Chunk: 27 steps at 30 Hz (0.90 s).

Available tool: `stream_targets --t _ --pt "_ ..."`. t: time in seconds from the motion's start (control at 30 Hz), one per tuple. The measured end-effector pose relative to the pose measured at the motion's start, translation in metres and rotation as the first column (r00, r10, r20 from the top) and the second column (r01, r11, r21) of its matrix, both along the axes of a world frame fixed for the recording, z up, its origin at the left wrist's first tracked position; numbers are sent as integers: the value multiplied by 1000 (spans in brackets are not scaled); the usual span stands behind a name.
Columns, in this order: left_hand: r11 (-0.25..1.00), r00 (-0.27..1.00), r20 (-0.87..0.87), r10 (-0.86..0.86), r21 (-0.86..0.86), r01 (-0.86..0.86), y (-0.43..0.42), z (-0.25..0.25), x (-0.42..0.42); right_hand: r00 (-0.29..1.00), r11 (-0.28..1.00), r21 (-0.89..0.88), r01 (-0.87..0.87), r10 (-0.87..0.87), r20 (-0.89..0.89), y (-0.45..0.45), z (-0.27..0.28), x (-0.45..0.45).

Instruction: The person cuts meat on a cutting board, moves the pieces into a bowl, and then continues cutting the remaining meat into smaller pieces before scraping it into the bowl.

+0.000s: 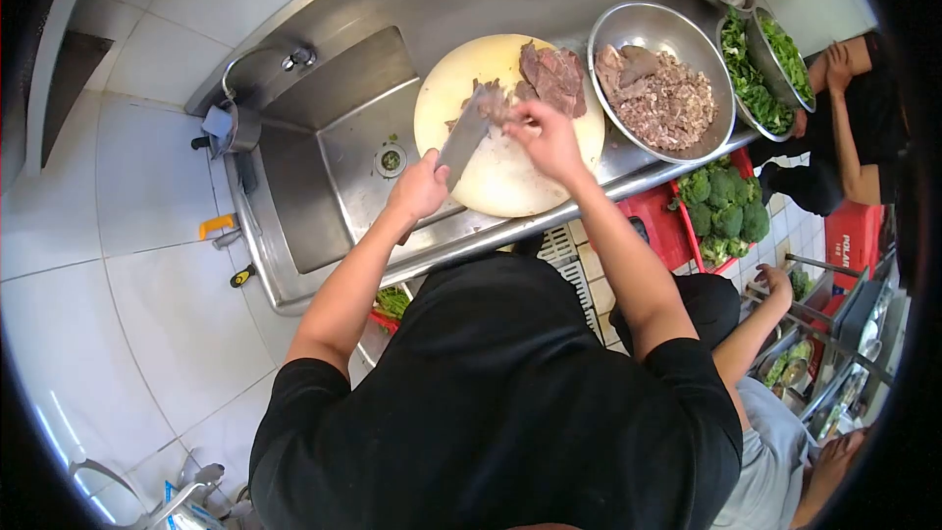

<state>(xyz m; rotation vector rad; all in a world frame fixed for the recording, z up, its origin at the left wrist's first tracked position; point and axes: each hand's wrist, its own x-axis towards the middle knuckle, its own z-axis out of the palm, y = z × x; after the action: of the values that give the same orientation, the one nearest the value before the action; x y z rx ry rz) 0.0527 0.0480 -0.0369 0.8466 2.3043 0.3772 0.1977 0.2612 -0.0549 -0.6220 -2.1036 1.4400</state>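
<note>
Head view: left hand [420, 186] clamped on cleaver [465, 139], eight o'clock on round board [505, 182]; right hand [549, 142] at blurred meat [497, 104], grip unclear.

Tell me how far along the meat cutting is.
Likely well along: the steel bowl holds a large heap of chopped meat. In hand: the left grip holds the knife, the right grip is at small bits beside its blade. Seemingly left: the large chunk on the board, and perhaps the bigger pieces in the bowl.
</note>
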Motion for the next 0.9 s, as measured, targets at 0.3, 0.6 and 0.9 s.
stream_targets --t 0.3,0.6,0.9 --pt "998 999 -36 -15 55 17 -34 6 4 960 851 445 -280 237 151 -47 -51 69" --pt "907 887 -202 -416 -19 421 -31 36 13 982 942 335 22 -84 172 -61 -40 57" --pt "889 878 -142 -457 -115 444 0 15 15 961 883 463 -79 -57 272 -60 -55 46"
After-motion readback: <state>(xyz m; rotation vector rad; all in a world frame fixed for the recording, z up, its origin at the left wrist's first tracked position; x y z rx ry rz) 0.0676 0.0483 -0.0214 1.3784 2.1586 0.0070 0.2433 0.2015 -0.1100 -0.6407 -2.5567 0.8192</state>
